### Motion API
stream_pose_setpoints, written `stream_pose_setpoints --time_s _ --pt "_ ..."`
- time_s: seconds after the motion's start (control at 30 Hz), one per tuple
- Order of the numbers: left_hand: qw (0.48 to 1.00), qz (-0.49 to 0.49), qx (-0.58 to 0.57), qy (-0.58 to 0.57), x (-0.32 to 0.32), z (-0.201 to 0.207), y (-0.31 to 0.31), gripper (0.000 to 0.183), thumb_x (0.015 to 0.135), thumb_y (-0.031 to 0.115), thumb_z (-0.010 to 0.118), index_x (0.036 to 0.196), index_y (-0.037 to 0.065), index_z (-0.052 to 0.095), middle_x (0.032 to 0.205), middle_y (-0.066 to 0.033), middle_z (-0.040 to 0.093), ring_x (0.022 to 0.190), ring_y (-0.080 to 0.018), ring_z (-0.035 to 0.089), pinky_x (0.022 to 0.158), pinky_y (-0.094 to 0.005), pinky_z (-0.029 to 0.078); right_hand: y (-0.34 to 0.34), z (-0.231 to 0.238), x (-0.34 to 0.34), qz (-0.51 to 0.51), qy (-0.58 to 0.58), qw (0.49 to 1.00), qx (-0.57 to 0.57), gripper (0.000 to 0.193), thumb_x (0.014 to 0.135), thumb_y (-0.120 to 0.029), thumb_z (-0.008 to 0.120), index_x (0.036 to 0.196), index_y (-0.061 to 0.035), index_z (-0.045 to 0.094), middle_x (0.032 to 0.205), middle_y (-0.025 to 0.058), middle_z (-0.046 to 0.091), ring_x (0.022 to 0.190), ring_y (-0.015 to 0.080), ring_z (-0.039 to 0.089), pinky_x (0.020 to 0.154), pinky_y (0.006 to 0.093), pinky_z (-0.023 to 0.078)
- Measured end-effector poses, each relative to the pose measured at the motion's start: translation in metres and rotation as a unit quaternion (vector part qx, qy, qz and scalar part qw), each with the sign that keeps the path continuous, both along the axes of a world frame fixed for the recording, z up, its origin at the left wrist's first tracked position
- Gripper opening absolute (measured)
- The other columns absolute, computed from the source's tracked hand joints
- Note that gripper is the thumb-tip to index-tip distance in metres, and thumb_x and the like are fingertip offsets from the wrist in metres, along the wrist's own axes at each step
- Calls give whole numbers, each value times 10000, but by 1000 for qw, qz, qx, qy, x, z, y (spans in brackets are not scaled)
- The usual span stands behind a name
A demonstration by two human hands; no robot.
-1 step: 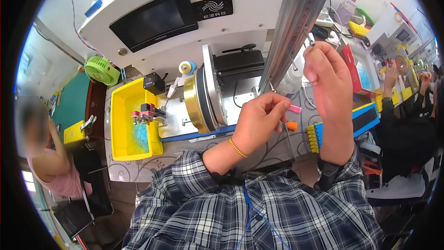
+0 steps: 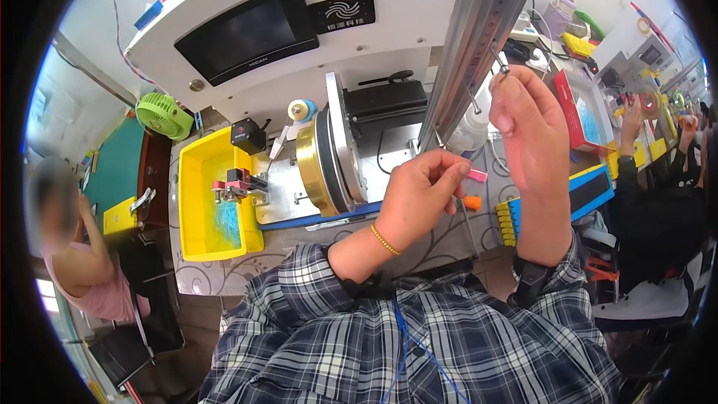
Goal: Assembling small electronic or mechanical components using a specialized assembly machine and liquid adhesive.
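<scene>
My right hand (image 2: 532,127) is raised, with thumb and index finger pinched at the tip of a thin metal peg (image 2: 499,58). That peg sticks out from an upright metal rail (image 2: 482,30) with a marked scale. Whatever fine thing the pinch may hold is too small to tell. Lower and to the left, my left hand (image 2: 419,198) is also closed in a pinch, and its contents cannot be made out. Beside its fingertips are a small pink piece (image 2: 477,175) and an orange knob-like piece (image 2: 471,203). A second peg (image 2: 475,102) juts from the rail between my hands.
Left of my hands stands a machine with a gold-rimmed wheel (image 2: 313,168) and a dark screen (image 2: 247,34). A yellow bin (image 2: 196,236) holds blue strands. To the right are a blue-and-yellow case (image 2: 583,198) and a red box (image 2: 572,116). Other people sit at both sides.
</scene>
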State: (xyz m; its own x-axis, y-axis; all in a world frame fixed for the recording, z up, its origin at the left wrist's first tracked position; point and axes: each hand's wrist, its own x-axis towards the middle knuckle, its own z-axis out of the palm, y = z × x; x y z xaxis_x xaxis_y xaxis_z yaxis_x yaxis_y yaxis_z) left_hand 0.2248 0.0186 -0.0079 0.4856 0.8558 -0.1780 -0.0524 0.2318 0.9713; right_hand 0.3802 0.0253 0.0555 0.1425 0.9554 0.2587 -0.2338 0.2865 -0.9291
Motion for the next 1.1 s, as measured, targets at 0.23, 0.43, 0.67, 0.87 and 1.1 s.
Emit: stream_pose_setpoints --time_s 0.23,0.43,0.67,0.87,1.1 --pt "999 -19 -24 -10 -6 -7 -3 175 947 170 621 962 0 661 697 -27 638 525 -70 569 462 -210 439 5 -4 -14 14 83 996 25 224 946 -192 618 1056 2 597 779 -49 508 659 19 402 583 175 306" --pt "982 -115 95 113 -20 15 -31 169 936 149 626 1035 20 673 689 -23 655 553 -54 591 480 -200 449 8 2 13 -65 70 991 92 208 952 -205 598 1016 -7 592 742 -37 490 605 31 376 553 199 306" --pt "941 -267 170 119 -54 53 -67 267 913 90 642 1174 38 651 721 -26 676 621 -54 633 491 -208 482 -187 63 104 -31 94 985 143 80 963 -102 519 925 -39 487 737 -12 430 520 71 359 546 233 303" --pt "915 -209 304 165 -18 12 -57 377 847 118 694 1212 64 616 981 -114 691 892 -207 658 779 -309 513 -368 67 183 -353 -78 912 196 203 951 -87 529 1096 53 552 822 5 477 625 64 372 586 217 303" --pt "783 -194 565 172 84 -39 -62 573 818 199 721 1340 68 521 1388 -222 475 1264 -378 471 1040 -434 397 -245 -99 176 -458 -401 785 -118 128 895 -152 624 896 -25 611 788 63 607 674 129 564 623 290 462"
